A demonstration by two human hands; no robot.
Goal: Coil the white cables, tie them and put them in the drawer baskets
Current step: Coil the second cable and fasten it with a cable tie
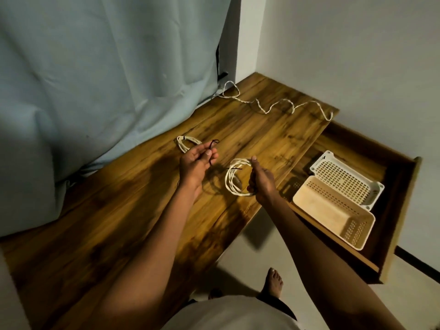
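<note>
Looking down from the head camera, I see the pale blue curtain (95, 79) filling the left, hanging down onto the back of the wooden desk (133, 210). To the right the open drawer (402, 198) juts out below the desktop, and two baskets lie in it side by side, touching: the beige basket (333, 215) nearer me and the white basket (347, 179) behind it. Neither basket holds a cable.

One loose white cable (278, 104) snakes uncoiled along the far edge of the desk, its right end reaching the corner above the drawer. My right hand (260, 181) grips the coiled cable (234, 178) on its right side, fingers curled round the loops, holding it upright just above the desktop; a short dark tie crosses the top of the coil. My left hand (197, 163) pinches a thin black tie (212, 148) between thumb and fingertips, just left of that coil. Behind the left hand, a tied coil (187, 142) lies flat on the desk, bound at its left end by a dark tie.
</note>
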